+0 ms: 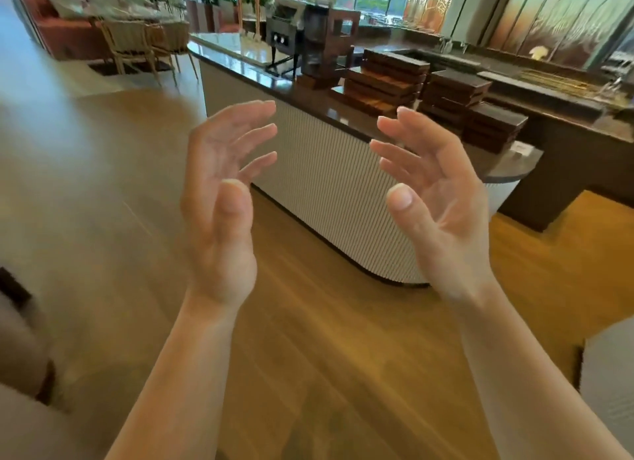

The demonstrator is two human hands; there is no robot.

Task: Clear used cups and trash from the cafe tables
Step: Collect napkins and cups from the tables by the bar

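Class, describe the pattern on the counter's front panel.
Front panel: off-white, fine vertical ribs; head view.

A cafe: service counter [308, 92], stacked trays [387, 79], chairs [133, 48].

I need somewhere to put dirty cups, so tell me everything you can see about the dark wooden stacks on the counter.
The wooden stacks are piles of flat rectangular slabs, possibly trays, dark brown with some lighter reddish layers. Several piles sit side by side on the dark glossy counter, tallest at the left, stepping lower toward its rounded end. Layers lie slightly askew. Neither the left hand nor the right hand touches them.
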